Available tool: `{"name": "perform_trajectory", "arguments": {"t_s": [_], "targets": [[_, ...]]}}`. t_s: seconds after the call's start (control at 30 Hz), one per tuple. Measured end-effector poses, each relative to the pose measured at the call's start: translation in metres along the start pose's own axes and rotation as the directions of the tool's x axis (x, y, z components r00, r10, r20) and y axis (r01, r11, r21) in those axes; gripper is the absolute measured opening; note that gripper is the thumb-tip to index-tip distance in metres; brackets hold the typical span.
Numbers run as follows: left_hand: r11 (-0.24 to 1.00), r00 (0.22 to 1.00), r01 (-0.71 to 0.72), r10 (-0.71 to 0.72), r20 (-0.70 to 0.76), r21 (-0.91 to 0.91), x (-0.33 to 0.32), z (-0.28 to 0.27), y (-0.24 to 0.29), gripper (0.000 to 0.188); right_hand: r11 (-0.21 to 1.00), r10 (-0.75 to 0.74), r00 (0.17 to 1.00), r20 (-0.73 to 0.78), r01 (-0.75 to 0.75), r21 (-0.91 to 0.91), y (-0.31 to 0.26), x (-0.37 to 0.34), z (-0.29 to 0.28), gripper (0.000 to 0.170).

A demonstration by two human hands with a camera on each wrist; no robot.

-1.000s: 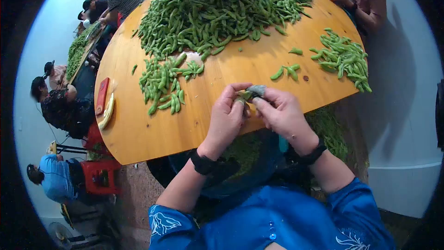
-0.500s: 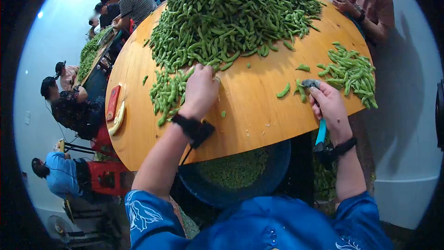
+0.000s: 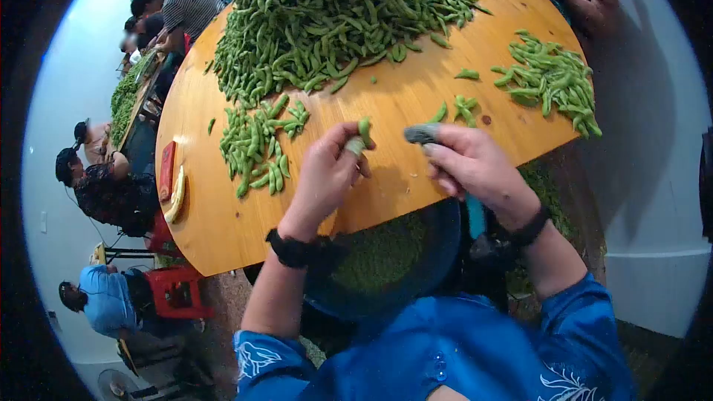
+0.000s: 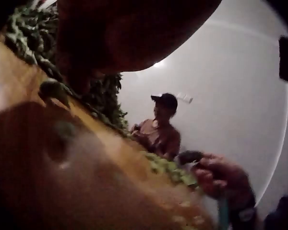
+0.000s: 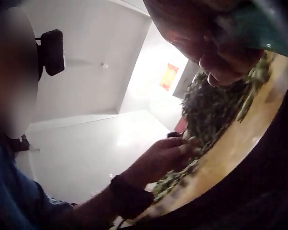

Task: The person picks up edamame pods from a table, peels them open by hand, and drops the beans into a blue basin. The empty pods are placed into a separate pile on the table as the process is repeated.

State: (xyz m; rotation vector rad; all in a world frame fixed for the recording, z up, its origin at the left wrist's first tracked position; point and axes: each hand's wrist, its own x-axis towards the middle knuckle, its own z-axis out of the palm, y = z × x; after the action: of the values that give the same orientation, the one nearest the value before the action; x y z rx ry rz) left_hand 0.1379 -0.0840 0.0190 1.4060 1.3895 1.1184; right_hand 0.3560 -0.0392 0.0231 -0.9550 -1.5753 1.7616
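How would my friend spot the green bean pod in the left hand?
Find the big, curved, yellow wooden table. Over its near side is the left hand. The green bean pod is pinched in its fingers, while the green pods nearby lie loose on the table.

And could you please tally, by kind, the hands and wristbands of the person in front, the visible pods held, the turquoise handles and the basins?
Hands (left hand, right hand): 2
Black wristbands: 2
Held green pod: 1
Turquoise handle: 1
Blue basin: 1
Total: 7
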Motion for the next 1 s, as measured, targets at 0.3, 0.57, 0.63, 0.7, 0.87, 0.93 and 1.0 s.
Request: {"name": "perform_trajectory", "arguments": {"t_s": [0.3, 0.57, 0.63, 0.7, 0.87, 0.93, 1.0], "targets": [[0.965, 0.990, -0.070, 0.098, -0.098, 0.254, -0.043, 0.027, 0.003, 0.036, 0.993, 0.049, 0.983, 0.178, -0.068, 0.101, 0.006, -0.001, 0.036, 0.018], [0.831, 0.928, -0.221, 0.341, -0.153, 0.510, -0.043, 0.033, -0.011, 0.043, 0.999, 0.030, 0.994, 0.105, -0.032, 0.022, 0.006, -0.010, 0.051, 0.016], [0.845, 0.931, -0.204, 0.323, -0.168, 0.494, -0.043, 0.034, -0.012, 0.043, 0.996, 0.034, 0.993, 0.110, -0.042, 0.075, 0.009, -0.009, 0.051, 0.016], [0.862, 0.933, -0.221, 0.323, -0.160, 0.457, -0.043, 0.035, -0.014, 0.043, 0.994, 0.056, 0.993, 0.106, -0.065, 0.092, 0.004, -0.012, 0.050, 0.016], [0.886, 0.941, -0.211, 0.298, -0.159, 0.413, -0.041, 0.035, -0.022, 0.043, 0.995, 0.075, 0.993, 0.095, -0.080, 0.054, 0.007, -0.009, 0.050, 0.016], [0.833, 0.885, -0.273, 0.413, -0.214, 0.481, -0.039, 0.036, -0.028, 0.038, 0.993, 0.064, 0.995, 0.071, -0.070, 0.092, 0.007, -0.006, 0.052, 0.016], [0.857, 0.900, -0.236, 0.370, -0.229, 0.457, -0.042, 0.035, -0.026, 0.036, 0.990, 0.082, 0.993, 0.084, -0.091, 0.112, 0.009, -0.003, 0.054, 0.016]]}}
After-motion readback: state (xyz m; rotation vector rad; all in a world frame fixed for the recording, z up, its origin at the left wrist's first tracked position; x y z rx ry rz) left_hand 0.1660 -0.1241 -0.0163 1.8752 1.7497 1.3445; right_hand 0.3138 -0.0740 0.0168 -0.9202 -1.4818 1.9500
